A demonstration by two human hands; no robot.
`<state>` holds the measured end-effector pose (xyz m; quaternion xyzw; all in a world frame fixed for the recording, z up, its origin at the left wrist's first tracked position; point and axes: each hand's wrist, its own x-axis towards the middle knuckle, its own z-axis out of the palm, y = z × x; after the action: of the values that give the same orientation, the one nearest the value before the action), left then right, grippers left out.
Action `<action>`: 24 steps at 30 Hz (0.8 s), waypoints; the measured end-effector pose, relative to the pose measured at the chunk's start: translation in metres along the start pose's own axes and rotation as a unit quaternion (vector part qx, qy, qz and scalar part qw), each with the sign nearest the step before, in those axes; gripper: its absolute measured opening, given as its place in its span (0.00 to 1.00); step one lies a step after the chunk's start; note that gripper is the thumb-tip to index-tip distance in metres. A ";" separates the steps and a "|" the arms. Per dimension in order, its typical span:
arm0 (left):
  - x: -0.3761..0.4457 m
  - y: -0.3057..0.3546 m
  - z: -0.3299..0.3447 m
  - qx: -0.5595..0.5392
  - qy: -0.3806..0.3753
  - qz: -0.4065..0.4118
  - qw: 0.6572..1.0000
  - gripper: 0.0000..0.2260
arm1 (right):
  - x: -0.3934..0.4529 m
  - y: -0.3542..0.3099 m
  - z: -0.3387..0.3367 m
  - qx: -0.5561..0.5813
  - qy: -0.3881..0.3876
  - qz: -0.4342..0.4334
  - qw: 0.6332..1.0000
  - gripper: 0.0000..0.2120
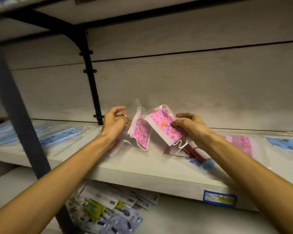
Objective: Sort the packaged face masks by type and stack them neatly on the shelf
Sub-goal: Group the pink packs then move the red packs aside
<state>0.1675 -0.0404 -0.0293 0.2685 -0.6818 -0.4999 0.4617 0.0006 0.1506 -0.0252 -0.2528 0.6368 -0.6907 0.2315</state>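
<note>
My left hand (114, 122) pinches the clear bag of a pink flowered mask (141, 132), holding it tilted above the white shelf (142, 168). Beside it, my right hand (191, 125) grips a second bagged pink flowered mask (161, 124), also tilted, with its white ear loops hanging down. Under that one lies a packet with dark red masks (193, 152). A pink mask packet (238, 142) lies flat on the shelf to the right, and a blue packet (286, 143) lies beyond it. Blue mask packets (61, 135) lie flat at the left.
A black bracket (91, 78) runs up the back wall behind my left hand. A dark post (12, 102) crosses the left foreground. The lower shelf holds a heap of small packaged goods (108, 210). A blue price label (219, 198) sticks to the shelf's front edge.
</note>
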 end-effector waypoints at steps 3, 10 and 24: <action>0.007 -0.006 -0.034 0.043 0.013 0.036 0.998 0.19 | 0.006 0.001 0.041 0.007 -0.008 0.012 1.000 0.22; 0.014 -0.039 -0.106 0.292 -0.062 0.021 0.954 0.23 | 0.024 0.024 0.127 -0.019 -0.011 0.009 1.000 0.24; 0.014 -0.055 -0.120 0.484 -0.047 0.136 0.863 0.16 | 0.022 0.055 0.141 -0.367 -0.100 -0.137 0.915 0.24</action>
<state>0.2637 -0.1233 -0.0670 0.3388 -0.8887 -0.0507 0.3047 0.0749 0.0243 -0.0705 -0.4724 0.7779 -0.4050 0.0880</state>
